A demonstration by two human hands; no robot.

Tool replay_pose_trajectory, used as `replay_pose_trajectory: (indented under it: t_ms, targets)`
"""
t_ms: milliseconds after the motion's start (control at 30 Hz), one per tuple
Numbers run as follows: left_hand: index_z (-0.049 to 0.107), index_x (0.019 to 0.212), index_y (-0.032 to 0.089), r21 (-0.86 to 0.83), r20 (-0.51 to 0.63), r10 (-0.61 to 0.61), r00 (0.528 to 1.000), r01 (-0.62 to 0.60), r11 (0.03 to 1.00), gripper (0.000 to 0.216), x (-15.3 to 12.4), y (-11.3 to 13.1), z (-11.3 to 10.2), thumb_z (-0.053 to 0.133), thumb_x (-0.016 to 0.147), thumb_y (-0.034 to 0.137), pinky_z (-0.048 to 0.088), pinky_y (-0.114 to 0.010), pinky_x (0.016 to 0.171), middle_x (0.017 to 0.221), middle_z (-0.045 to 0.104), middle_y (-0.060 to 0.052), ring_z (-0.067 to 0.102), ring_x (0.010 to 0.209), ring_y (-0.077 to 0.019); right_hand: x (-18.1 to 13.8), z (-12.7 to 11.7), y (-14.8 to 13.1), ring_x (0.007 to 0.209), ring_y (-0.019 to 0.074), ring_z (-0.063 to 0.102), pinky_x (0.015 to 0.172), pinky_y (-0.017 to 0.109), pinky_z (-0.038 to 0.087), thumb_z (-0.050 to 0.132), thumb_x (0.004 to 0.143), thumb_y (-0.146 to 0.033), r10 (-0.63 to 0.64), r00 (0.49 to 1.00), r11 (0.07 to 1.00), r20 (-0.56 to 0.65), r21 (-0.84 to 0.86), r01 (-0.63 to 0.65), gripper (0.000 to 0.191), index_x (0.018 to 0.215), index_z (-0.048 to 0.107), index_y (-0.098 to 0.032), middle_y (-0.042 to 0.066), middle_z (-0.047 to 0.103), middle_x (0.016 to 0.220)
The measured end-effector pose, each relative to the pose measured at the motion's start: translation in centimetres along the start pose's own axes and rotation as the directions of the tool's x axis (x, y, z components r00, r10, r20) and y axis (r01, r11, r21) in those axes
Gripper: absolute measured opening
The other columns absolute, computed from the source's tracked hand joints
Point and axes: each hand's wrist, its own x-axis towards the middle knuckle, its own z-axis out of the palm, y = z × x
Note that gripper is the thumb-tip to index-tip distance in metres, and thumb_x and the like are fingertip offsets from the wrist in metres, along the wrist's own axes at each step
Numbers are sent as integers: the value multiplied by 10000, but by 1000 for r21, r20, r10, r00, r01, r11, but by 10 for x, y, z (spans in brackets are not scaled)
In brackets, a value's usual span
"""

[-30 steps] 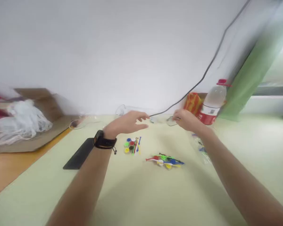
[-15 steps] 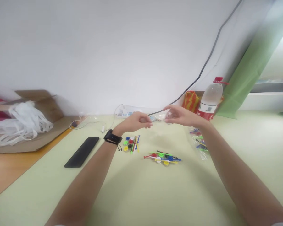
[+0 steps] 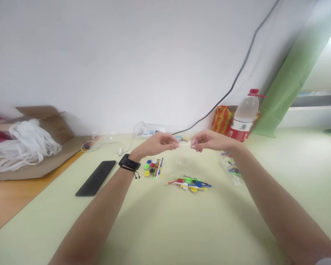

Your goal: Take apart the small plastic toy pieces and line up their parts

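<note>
My left hand (image 3: 160,142), with a black watch on its wrist, and my right hand (image 3: 206,140) are raised over the pale green table (image 3: 165,221). Both pinch the ends of a small clear plastic bag (image 3: 185,143) stretched between them. Below the hands lie two heaps of small coloured plastic pieces: one (image 3: 153,168) of round caps and sticks under my left hand, another (image 3: 191,183) nearer me. A clear packet of more coloured pieces (image 3: 231,167) lies under my right forearm.
A black phone (image 3: 96,177) lies left of my left arm. Behind are a water bottle (image 3: 244,117) with a red cap, an orange striped bag (image 3: 222,119), a white power strip (image 3: 147,131) with cables, and a cardboard box (image 3: 41,147) holding white plastic.
My hands came together from apart; the right brought the clear bag in from the far side and the left closed on its other end. Both now pinch it.
</note>
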Motion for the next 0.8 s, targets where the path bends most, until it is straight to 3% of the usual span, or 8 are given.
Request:
replay_pose_trajectory:
  t_ms: [133, 267, 367, 467, 567, 633, 700, 800]
  targets:
    - [789, 922, 193, -14, -13, 4, 1000, -5, 1000, 357, 1, 3, 2, 713, 873, 538, 514, -297, 707, 853, 778, -73, 690, 802, -194, 0, 5, -5, 816, 199, 645, 817, 359, 520, 718, 859, -580, -10, 999, 1000, -35, -24, 10, 389, 890, 750, -193, 53, 709, 849]
    - [791, 908, 189, -66, -44, -16, 999, 13, 998, 343, 3, -4, 2, 720, 871, 522, 526, -302, 719, 851, 788, -84, 696, 790, -192, 0, 8, -6, 773, 179, 628, 794, 345, 510, 674, 889, -616, -29, 982, 999, -186, -26, 25, 430, 816, 697, -193, 41, 689, 787]
    - [771, 915, 180, -150, -177, -35, 984, 8, 989, 351, 7, -14, 4, 723, 868, 524, 530, -298, 708, 860, 792, -94, 680, 750, -173, -1, 10, -2, 844, 195, 661, 840, 364, 525, 740, 858, -565, 25, 968, 999, -252, 46, -14, 383, 1031, 691, -227, 41, 724, 883]
    - [728, 927, 175, -222, -307, -92, 947, 23, 975, 374, 13, -27, 4, 724, 860, 542, 524, -294, 669, 871, 792, -102, 663, 705, -162, -1, 13, 4, 934, 223, 689, 896, 392, 542, 847, 776, -418, 112, 982, 991, -155, 90, -98, 580, 1292, 614, -293, 33, 742, 998]
    - [682, 920, 185, -224, -326, -171, 930, 100, 969, 378, 13, -39, -1, 690, 873, 560, 529, -305, 669, 921, 792, -104, 683, 721, -174, 1, 14, 8, 954, 238, 699, 934, 420, 554, 846, 748, -269, 130, 980, 986, -152, 125, -112, 666, 1356, 577, -309, 30, 730, 996]
    - [662, 904, 190, -119, -250, -208, 946, 183, 976, 349, 11, -46, -6, 661, 890, 539, 534, -320, 684, 950, 786, -101, 699, 752, -193, 2, 14, 10, 958, 239, 699, 950, 434, 556, 814, 763, -227, 120, 970, 985, -212, 145, -90, 629, 1343, 582, -309, 33, 720, 989]
    - [659, 907, 195, 101, -211, -204, 956, 229, 968, 296, 7, -50, -9, 670, 882, 491, 535, -342, 727, 974, 774, -95, 705, 808, -221, 3, 13, 11, 968, 236, 692, 956, 434, 556, 785, 779, -210, 103, 960, 986, -259, 151, -65, 577, 1315, 594, -308, 33, 713, 990]
    - [667, 1052, 208, 392, -319, -47, 947, 177, 903, 286, 1, -40, -8, 679, 875, 433, 513, -401, 887, 1109, 737, -100, 682, 975, -271, 3, 12, 9, 977, 233, 677, 951, 428, 557, 750, 784, -186, 82, 960, 988, -267, 151, -43, 526, 1279, 609, -296, 33, 709, 975]
